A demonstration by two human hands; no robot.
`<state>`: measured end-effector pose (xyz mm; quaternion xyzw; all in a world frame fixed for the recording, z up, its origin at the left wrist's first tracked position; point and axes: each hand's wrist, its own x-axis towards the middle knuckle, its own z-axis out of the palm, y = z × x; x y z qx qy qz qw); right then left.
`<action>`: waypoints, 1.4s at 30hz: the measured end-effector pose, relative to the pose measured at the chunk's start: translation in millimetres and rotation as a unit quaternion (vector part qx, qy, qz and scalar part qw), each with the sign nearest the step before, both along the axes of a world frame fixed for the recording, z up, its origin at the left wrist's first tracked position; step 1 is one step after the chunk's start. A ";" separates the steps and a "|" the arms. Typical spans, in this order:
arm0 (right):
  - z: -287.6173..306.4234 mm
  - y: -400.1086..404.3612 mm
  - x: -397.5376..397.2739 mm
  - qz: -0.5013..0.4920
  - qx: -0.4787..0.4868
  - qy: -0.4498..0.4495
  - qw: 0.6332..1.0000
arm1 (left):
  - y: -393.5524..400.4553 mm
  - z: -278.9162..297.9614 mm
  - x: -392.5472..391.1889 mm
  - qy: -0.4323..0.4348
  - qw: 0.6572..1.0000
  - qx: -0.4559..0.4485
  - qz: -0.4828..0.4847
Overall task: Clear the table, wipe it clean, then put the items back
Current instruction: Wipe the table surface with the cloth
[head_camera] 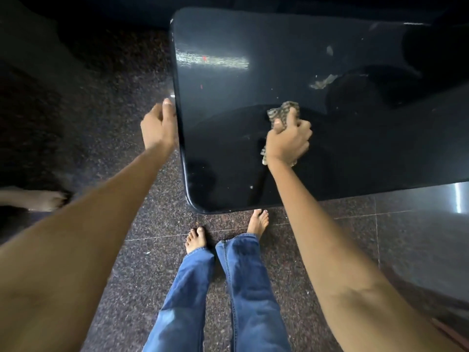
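Observation:
A glossy black table [228, 85] fills the upper middle of the head view. My right hand [289, 141] grips a crumpled brown patterned cloth [283, 111] and presses it on the tabletop near the front. My left hand [158, 125] holds the table's left edge, thumb up by the rim. Pale smears [322, 82] mark the surface farther back on the right. No other items stand on the visible part of the top.
Dark speckled stone floor [142, 250] surrounds the table. My bare feet [195, 240] and jeans are just below the table's front corner. Another person's bare foot [43, 199] shows at the left edge. Dark shapes lie at the far right.

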<state>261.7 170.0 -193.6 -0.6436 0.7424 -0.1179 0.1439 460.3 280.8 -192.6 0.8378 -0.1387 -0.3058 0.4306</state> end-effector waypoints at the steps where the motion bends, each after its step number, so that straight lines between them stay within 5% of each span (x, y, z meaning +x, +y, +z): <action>1: -0.6 8.6 2.5 0.048 0.001 0.005 0.999 | -0.1 4.6 -3.0 0.131 0.987 -0.045 0.079; 4: -0.1 18.8 -10.4 0.147 0.010 0.018 0.989 | 15.2 10.6 -3.7 0.367 0.911 -0.107 0.153; 9: 1.2 17.0 -12.4 0.163 0.011 -0.005 0.987 | 35.6 11.7 -3.7 0.451 0.867 -0.133 0.165; 31: -0.8 18.1 -13.1 0.160 0.000 0.003 0.987 | 26.1 3.2 2.9 0.391 0.912 -0.064 0.109; 35: -2.6 19.0 -13.5 0.161 -0.011 0.004 0.987 | 22.2 -0.4 1.8 0.213 0.973 0.092 0.002; 37: -2.8 19.1 -13.3 0.163 -0.015 0.006 0.986 | 21.7 -0.6 1.9 0.083 0.969 0.203 -0.112; 42: -4.2 19.2 -10.9 0.156 -0.017 0.030 0.987 | 10.8 1.2 10.0 -0.091 0.959 0.151 -0.223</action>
